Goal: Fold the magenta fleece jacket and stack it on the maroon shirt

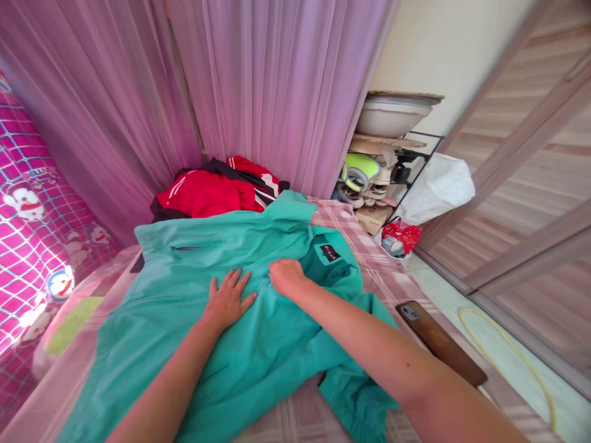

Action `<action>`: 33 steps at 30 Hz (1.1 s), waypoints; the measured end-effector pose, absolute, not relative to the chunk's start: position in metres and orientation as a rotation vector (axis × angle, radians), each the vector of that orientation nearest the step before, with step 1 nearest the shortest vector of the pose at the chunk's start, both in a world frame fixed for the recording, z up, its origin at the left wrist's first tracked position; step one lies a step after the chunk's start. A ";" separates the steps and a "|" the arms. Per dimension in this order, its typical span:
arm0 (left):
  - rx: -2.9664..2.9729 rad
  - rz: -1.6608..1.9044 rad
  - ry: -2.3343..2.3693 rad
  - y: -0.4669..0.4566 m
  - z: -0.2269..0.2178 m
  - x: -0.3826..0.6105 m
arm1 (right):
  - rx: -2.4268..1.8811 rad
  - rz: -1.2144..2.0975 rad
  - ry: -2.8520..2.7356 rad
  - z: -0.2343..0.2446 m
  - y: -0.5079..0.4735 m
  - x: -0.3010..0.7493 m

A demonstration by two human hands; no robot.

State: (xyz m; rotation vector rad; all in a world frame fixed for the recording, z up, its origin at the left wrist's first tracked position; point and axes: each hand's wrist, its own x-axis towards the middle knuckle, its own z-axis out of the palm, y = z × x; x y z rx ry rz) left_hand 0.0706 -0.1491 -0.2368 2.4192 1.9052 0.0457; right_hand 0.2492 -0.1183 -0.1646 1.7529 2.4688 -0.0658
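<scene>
A teal jacket (184, 289) lies spread on the checked bedding, its collar towards the right and a dark label (329, 253) showing inside the neck. My left hand (229, 300) rests flat on the jacket's front, fingers spread. Near the neck opening, my right hand (287, 277) is closed in a pinch on the front of the jacket; its fingertips are partly hidden, so the exact bit of the jacket between them cannot be seen. One pocket slit (191, 247) shows on the far side. A sleeve (355, 394) lies under my right forearm.
Red and black clothes (207, 194) are heaped against the purple curtain (277, 92). A phone (441, 341) lies on the checked bedding (378, 258) at the right. Beyond the edge stand a shoe rack (410, 184) topped with basins, a white bag (438, 187) and a yellow cord (512, 351).
</scene>
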 end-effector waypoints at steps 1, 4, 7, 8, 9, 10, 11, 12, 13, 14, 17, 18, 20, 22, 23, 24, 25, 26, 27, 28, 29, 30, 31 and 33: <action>2.422 0.042 1.908 -0.149 -0.236 0.071 | 1.778 -0.064 2.459 -0.164 -0.118 0.247; 2.432 0.013 1.900 -0.150 -0.233 0.071 | 1.797 -0.067 2.448 -0.161 -0.115 0.244; 2.412 -0.035 1.892 -0.150 -0.230 0.072 | 1.787 -0.064 2.420 -0.157 -0.111 0.262; 2.403 -0.050 1.887 -0.150 -0.229 0.072 | 1.799 -0.055 2.395 -0.155 -0.109 0.274; 2.394 -0.062 1.882 -0.150 -0.228 0.072 | 1.822 -0.040 2.365 -0.152 -0.107 0.287; 2.388 -0.069 1.878 -0.150 -0.228 0.072 | 1.849 -0.023 2.330 -0.149 -0.104 0.302; 2.383 -0.070 1.878 -0.150 -0.228 0.072 | 1.878 -0.004 2.297 -0.146 -0.103 0.317; 2.379 -0.068 1.880 -0.150 -0.228 0.072 | 1.900 0.013 2.270 -0.142 -0.101 0.332; 2.378 -0.064 1.883 -0.150 -0.228 0.072 | 1.914 0.026 2.250 -0.140 -0.100 0.345; 2.379 -0.061 1.882 -0.150 -0.228 0.072 | 1.923 0.037 2.238 -0.137 -0.100 0.356; 2.381 -0.053 1.879 -0.149 -0.230 0.071 | 1.940 0.053 2.212 -0.133 -0.100 0.380; 2.381 -0.053 1.876 -0.149 -0.231 0.070 | 1.953 0.056 2.199 -0.132 -0.100 0.387; 2.380 -0.050 1.871 -0.148 -0.232 0.069 | 1.992 0.067 2.162 -0.131 -0.098 0.401; 2.379 -0.045 1.869 -0.148 -0.233 0.069 | 2.034 0.087 2.126 -0.129 -0.094 0.417; 2.378 -0.043 1.869 -0.148 -0.233 0.068 | 2.057 0.103 2.108 -0.128 -0.091 0.425; 2.376 -0.043 1.872 -0.148 -0.233 0.069 | 2.088 0.120 2.095 -0.128 -0.089 0.434; 2.373 -0.043 1.879 -0.148 -0.233 0.069 | 2.122 0.133 2.085 -0.129 -0.087 0.442; 2.371 -0.044 1.885 -0.148 -0.233 0.069 | 2.156 0.139 2.076 -0.130 -0.086 0.450; 2.369 -0.044 1.891 -0.148 -0.233 0.070 | 2.187 0.139 2.070 -0.133 -0.085 0.456; 2.368 -0.045 1.893 -0.149 -0.232 0.070 | 2.212 0.137 2.070 -0.136 -0.084 0.461; 2.366 -0.048 1.893 -0.149 -0.232 0.071 | 2.231 0.135 2.071 -0.139 -0.084 0.465; 2.366 -0.050 1.891 -0.149 -0.232 0.071 | 2.243 0.131 2.072 -0.144 -0.083 0.468; 2.367 -0.050 1.888 -0.149 -0.231 0.071 | 2.257 0.119 2.079 -0.148 -0.083 0.470; 2.369 -0.044 1.891 -0.149 -0.232 0.072 | 2.327 0.017 2.116 -0.156 -0.081 0.472</action>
